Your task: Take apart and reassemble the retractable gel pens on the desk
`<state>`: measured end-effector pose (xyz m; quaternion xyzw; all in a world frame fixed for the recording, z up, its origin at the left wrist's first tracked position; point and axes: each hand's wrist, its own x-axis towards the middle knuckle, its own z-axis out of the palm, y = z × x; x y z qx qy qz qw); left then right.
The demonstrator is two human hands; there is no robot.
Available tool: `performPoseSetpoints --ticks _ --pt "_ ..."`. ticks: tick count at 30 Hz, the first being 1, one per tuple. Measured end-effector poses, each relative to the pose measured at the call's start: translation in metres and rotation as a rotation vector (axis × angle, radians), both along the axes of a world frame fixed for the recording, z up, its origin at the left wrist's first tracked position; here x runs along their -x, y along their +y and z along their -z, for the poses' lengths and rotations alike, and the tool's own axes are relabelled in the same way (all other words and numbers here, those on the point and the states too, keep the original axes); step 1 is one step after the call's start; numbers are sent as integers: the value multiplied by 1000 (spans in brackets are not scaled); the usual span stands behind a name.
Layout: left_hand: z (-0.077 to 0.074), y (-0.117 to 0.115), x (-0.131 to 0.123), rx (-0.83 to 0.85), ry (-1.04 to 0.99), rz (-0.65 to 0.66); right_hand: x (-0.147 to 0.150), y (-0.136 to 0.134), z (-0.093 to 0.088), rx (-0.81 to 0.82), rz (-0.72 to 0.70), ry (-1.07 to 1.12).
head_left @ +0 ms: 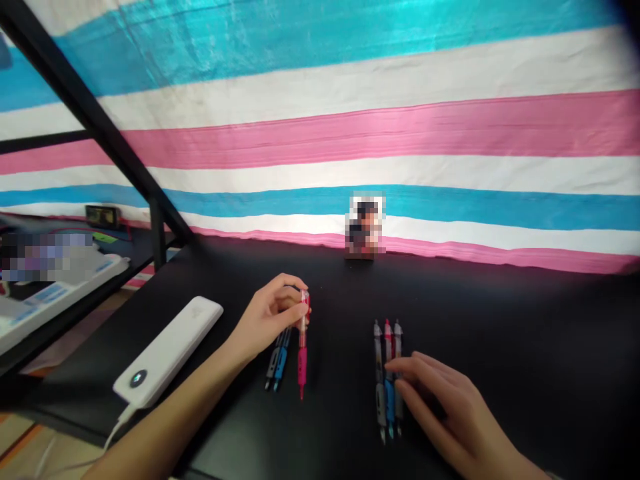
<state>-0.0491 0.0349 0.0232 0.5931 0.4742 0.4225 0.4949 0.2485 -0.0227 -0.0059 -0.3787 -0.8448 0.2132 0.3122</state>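
My left hand (pixel 275 310) is closed on the upper end of a pink pen (pixel 302 367), its tip pointing toward me. Just left of it, a gray pen (pixel 273 368) and a blue-gripped pen (pixel 282 365) lie side by side, their upper ends partly behind my fingers. My right hand (pixel 445 400) has thumb and index finger closed around the rightmost gray pen (pixel 399 413) of a row of three. The index fingertip overlaps the middle pen (pixel 389 400), which has a blue grip and a red top. Another gray pen (pixel 380 393) lies at the row's left.
A white power bank (pixel 170 350) with a cable lies on the black table (pixel 240 427) at left. A small blurred picture (pixel 365 227) stands at the back before a striped sheet (pixel 450 133). A black metal bar (pixel 100 127) slants down at left, near a white power strip (pixel 60 290).
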Motion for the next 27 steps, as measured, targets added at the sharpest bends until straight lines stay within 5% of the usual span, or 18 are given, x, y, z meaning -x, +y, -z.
performPoseSetpoints --ticks 13,22,24,27 --pt "16 8 3 -288 654 -2 -1 1 4 -79 2 -33" --pt "30 6 -2 -526 802 -43 3 2 1 16 8 18" --pt "30 -5 -17 -608 798 33 4 2 -2 -7 26 52" --pt "33 -27 -42 -944 882 368 3 2 -6 -51 68 104"
